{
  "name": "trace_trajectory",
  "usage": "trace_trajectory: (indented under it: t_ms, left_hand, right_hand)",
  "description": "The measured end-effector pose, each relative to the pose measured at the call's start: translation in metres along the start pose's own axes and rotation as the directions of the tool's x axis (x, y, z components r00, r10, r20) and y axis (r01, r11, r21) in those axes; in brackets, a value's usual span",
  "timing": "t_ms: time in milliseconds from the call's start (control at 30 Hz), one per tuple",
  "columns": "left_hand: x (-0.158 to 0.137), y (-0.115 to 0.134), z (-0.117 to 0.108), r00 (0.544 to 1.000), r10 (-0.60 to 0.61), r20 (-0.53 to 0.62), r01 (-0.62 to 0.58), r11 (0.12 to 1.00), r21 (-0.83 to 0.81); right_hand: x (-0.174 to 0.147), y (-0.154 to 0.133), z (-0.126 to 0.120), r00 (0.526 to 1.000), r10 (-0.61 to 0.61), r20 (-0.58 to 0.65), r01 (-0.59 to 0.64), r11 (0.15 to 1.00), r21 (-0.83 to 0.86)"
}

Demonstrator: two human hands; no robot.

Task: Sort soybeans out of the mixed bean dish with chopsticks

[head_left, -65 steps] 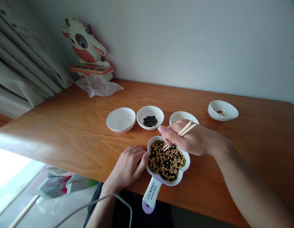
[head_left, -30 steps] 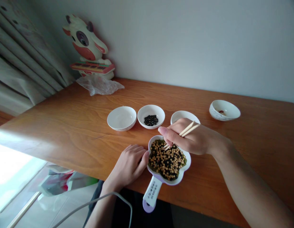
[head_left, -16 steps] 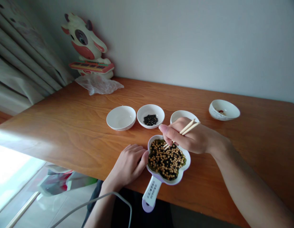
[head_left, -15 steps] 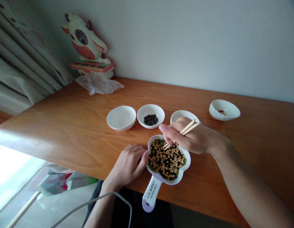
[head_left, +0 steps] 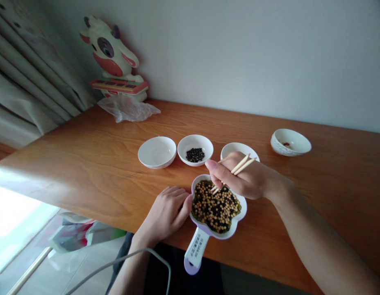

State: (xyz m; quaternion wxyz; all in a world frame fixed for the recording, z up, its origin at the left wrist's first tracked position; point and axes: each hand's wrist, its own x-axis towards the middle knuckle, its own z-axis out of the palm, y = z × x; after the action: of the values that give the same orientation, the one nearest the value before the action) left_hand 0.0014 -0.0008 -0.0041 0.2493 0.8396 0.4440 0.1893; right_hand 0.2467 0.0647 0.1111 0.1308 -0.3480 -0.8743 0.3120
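Note:
My right hand (head_left: 239,174) is closed around a pair of wooden chopsticks (head_left: 240,166). Their tips reach down into a white and lilac flower-shaped pan (head_left: 243,209), whose handle points toward me. Mixed yellow, black and green beans (head_left: 216,209) fill the pan; whether the tips pinch a bean is too small to tell. My left hand (head_left: 169,209) lies on the table at the pan's left side, loosely bent, with its thumb against the rim. Behind the pan, a white bowl (head_left: 195,141) contains black beans (head_left: 195,155). Another white bowl (head_left: 239,148) is partly covered by my right hand.
A bare white bowl (head_left: 157,151) stands at the left of the row. Farther right is a bowl (head_left: 290,143) with a few small reddish bits. A cow-shaped toy keyboard (head_left: 119,61) and a clear plastic bag (head_left: 128,110) sit at the back left. A grey cable (head_left: 131,256) crosses my left forearm.
The upper ends of the chopsticks and my right wrist have shifted slightly left. My left hand and the pan look the same.

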Motion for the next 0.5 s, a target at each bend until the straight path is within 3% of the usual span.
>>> trace_trajectory:
  t_ms: [300,500]
  left_hand:
    - [-0.002,0.001,-0.001,1.0,-0.008,0.005,0.008,1.0,0.007]
    - [0.0,0.002,-0.001,1.0,-0.003,-0.004,0.003,1.0,0.014]
  right_hand:
    - [-0.003,0.001,-0.006,0.996,-0.045,-0.081,0.049,0.998,0.039]
    - [-0.028,0.005,-0.04,0.961,-0.037,-0.274,0.055,0.997,0.058]
